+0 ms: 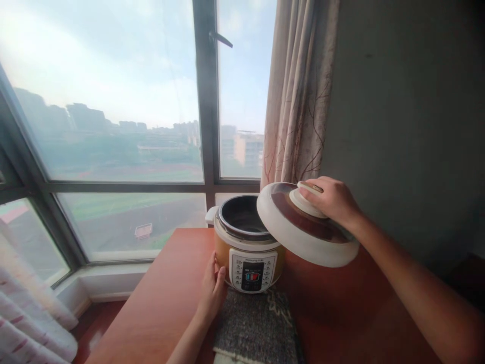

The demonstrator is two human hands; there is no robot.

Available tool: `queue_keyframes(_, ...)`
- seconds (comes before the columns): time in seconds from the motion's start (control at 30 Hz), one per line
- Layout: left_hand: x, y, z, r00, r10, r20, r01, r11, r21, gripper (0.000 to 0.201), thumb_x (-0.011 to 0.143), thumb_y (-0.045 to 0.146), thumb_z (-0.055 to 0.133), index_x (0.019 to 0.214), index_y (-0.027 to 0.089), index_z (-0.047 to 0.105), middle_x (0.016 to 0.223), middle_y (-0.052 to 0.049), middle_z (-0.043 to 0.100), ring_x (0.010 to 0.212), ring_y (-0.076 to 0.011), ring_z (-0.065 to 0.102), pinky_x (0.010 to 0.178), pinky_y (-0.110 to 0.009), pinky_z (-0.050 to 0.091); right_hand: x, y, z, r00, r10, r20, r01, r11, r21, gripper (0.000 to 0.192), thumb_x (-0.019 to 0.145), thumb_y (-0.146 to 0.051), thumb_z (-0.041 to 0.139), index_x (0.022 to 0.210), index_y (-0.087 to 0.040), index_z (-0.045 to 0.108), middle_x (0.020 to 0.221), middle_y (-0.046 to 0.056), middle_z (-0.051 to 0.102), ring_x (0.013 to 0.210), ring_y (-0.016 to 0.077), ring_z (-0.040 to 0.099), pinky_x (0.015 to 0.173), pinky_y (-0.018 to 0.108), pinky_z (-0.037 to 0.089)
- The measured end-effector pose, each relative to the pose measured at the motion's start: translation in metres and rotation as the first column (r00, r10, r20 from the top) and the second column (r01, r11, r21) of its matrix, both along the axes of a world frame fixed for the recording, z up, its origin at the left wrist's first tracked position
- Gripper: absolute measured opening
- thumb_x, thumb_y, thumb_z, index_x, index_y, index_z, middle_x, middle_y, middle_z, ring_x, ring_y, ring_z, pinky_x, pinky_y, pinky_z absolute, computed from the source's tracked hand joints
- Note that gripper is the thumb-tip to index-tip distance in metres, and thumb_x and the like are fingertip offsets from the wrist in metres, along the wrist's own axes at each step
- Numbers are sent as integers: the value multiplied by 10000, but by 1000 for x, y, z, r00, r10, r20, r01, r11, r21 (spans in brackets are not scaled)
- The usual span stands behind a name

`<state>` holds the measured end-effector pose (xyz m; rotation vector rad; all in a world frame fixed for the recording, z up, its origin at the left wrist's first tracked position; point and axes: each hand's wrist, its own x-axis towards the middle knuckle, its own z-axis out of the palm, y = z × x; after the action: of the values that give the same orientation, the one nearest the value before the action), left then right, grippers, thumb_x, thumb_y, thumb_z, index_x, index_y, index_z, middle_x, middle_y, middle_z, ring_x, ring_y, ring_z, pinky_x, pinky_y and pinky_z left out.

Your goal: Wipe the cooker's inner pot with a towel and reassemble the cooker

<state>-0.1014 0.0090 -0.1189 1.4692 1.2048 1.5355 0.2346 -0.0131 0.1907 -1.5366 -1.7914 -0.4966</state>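
Right hand (333,199) clamps the lid (303,227) tilted at centre-right beside the open cooker (246,242), left hand (212,290) flat against its side.

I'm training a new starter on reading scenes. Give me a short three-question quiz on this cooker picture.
1. True or false: the lid sits closed on the cooker.
2. Which hand grips the lid's handle? A) left B) right
3. Fill in: the cooker stands on a red ____.

Key:
1. False; it is lifted off and tilted, beside the open pot.
2. B; the right hand holds it, while the left hand rests against the cooker's side.
3. Table.
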Motion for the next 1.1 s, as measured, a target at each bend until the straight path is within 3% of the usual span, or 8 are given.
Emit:
queue_keyframes(0.23, -1, -4, 4, 1000, -8, -12, 8, 1000, -17, 736, 925, 573, 530, 1531, 178, 396, 1525, -164, 490, 1438, -331, 416, 1192, -510, 311, -85, 24, 7, 994, 34, 104, -25, 996, -89, 425, 911, -542, 535, 938, -183, 760, 947, 86, 727, 907, 223, 661, 772, 275, 428)
queue_keyframes(0.4, -1, -4, 2, 1000, -9, -30, 9, 1000, -7, 753, 933, 576, 510, 1547, 165, 364, 1577, -163, 419, 1487, -312, 336, 1223, -491, 243, -119, 36, 9, 987, 47, 155, -24, 989, -149, 459, 909, -583, 513, 931, -197, 760, 988, 96, 734, 921, 233, 666, 770, 279, 433)
queue_keyframes(0.6, -1, -6, 6, 997, -20, -69, 20, 1000, -4, 763, 958, 599, 438, 1551, 129, 339, 1600, -179, 372, 1517, -292, 270, 1242, -474, 194, -133, 55, 4, 985, -1, 171, 36, 978, -205, 497, 921, -595, 475, 956, -195, 769, 1020, 122, 743, 946, 254, 683, 775, 294, 458)
queue_keyframes(0.8, -2, -4, 2, 999, -19, -45, 18, 1000, -18, 786, 942, 610, 463, 1549, 125, 340, 1602, -183, 370, 1494, -302, 323, 1229, -472, 242, -136, 68, -4, 986, -38, 164, 78, 967, -244, 505, 915, -608, 479, 985, -201, 771, 1050, 130, 742, 964, 259, 695, 790, 304, 470)
queue_keyframes(1.1, -1, -8, 9, 999, -11, -47, 10, 1000, -18, 771, 927, 602, 489, 1539, 148, 371, 1599, -170, 383, 1481, -313, 347, 1220, -482, 265, -134, 77, -12, 987, -58, 149, 93, 966, -241, 527, 920, -593, 454, 991, -177, 769, 1054, 151, 751, 991, 265, 689, 817, 314, 474)
